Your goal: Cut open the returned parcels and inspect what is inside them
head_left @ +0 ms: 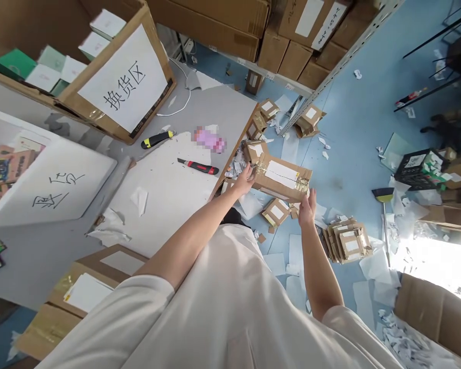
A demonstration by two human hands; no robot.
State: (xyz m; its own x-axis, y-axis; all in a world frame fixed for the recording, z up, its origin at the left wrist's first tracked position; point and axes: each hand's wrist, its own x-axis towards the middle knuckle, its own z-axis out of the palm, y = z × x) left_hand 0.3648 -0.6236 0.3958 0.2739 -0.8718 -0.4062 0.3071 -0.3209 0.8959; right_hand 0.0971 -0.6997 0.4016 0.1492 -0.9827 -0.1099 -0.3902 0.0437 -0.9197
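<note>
- Midair, past the right-hand edge of the desk [234, 102], a brown carton [280, 177] with a white label is held above a littered blue floor [340, 143], as seen from the head-worn camera.
- The left hand [246, 180], at the carton end nearer the desk, is partly closed, fingers curled at the edge; a shiny detail by the fingertips is too small to identify.
- The right hand [307, 207], at the end farther from the desk, is half open, cupping a corner beside crinkled gold tape.
- A dark line runs along the label; whether it is cut or print cannot be told.
- A sure hold probably calls for even support at both ends, the carton level and the pressure light, since thin cardboard may buckle.
- Fingers would do best clear of the tape, where the hold may slip.
- On the desk, near its right-hand edge, lies a red-and-black cutter [198, 166], its blade apparently out; the left forearm should pass wide of it. A yellow-and-black cutter [157, 139] rests farther in, near a box with a Chinese sign [126, 82].
- Right of the desk, stacked cartons [348, 241] and loose paper [274, 264] cover the floor, so careful footing seems wise.
</note>
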